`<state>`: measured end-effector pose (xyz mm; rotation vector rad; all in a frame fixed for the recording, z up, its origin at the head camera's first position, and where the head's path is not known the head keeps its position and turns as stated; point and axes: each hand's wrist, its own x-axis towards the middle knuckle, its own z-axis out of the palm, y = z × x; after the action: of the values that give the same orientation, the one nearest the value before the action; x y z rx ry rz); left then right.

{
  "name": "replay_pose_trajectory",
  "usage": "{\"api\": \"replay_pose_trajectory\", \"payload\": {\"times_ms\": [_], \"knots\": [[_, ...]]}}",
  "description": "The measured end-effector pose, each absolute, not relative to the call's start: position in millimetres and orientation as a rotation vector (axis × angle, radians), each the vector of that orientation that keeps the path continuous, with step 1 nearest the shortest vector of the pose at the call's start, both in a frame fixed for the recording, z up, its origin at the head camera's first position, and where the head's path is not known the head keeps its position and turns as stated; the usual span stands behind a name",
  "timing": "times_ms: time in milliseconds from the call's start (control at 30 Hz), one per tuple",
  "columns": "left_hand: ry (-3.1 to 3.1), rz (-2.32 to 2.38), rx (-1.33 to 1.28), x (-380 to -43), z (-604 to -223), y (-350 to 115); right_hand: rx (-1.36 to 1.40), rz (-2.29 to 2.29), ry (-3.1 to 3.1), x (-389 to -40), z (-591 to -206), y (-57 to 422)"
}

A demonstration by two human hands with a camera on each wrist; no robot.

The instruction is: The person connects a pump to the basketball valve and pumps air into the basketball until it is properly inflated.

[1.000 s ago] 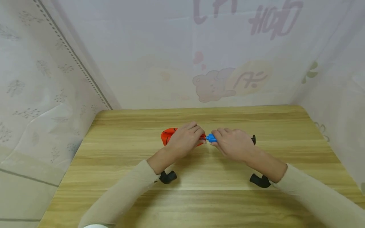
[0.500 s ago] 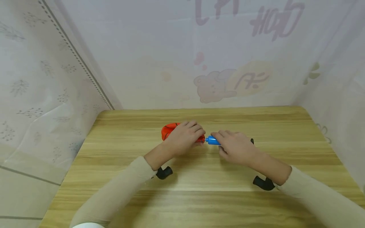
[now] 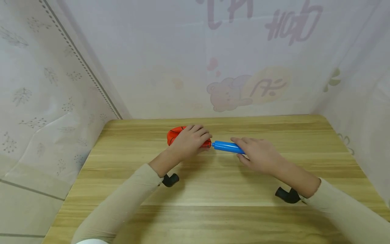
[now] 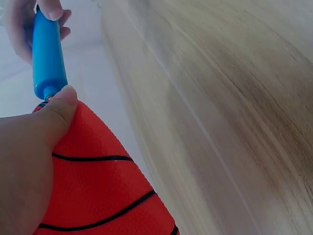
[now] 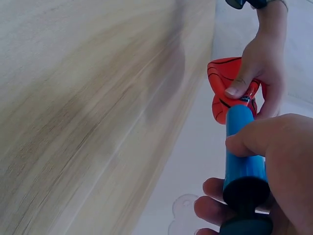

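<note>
My left hand [image 3: 189, 142] grips a limp, folded red basketball [image 3: 174, 135] with black lines, the thumb [image 4: 58, 110] pressed near its valve end. A blue hand pump [image 3: 226, 146] points at that end, its thin tip meeting the ball [image 4: 105, 147] by the left thumb. My right hand [image 3: 262, 154] holds the rear part of the pump's barrel, thumb on one side and fingers curled on the other. In the right wrist view the pump's black handle [image 5: 246, 226] sits close behind the barrel, partly covered by the fingers. Ball and pump are over the table's far half.
Under both hands spreads a wood-grain table [image 3: 213, 220]. A pale printed cloth [image 3: 170, 61] hangs along its back edge, with more cloth at both sides. Black curved pieces [image 3: 170, 180] show beneath the wrists.
My right hand has slid back along the pump, so more blue barrel shows and the black handle is hidden in the head view. My left hand and the ball have shifted slightly left and away.
</note>
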<state>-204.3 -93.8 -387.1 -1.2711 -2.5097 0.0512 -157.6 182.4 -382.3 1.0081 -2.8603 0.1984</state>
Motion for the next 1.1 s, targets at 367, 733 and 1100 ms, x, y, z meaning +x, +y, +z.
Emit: {"api": "replay_pose_trajectory", "payload": {"times_ms": [367, 733, 1100], "knots": [[-2.456, 0.064, -1.281, -211.7, -386.9, -106.6, 0.973, 0.280, -2.786, -156.2, -384.9, 196.8], [-2.419, 0.116, -1.298, -221.0, -388.7, -121.2, 1.011, 0.287, -2.734, -158.6, -390.3, 206.9], [-2.476, 0.114, -1.309, -234.2, -400.0, -135.4, 1.297, 0.381, -2.452, -162.1, -410.2, 206.3]]}}
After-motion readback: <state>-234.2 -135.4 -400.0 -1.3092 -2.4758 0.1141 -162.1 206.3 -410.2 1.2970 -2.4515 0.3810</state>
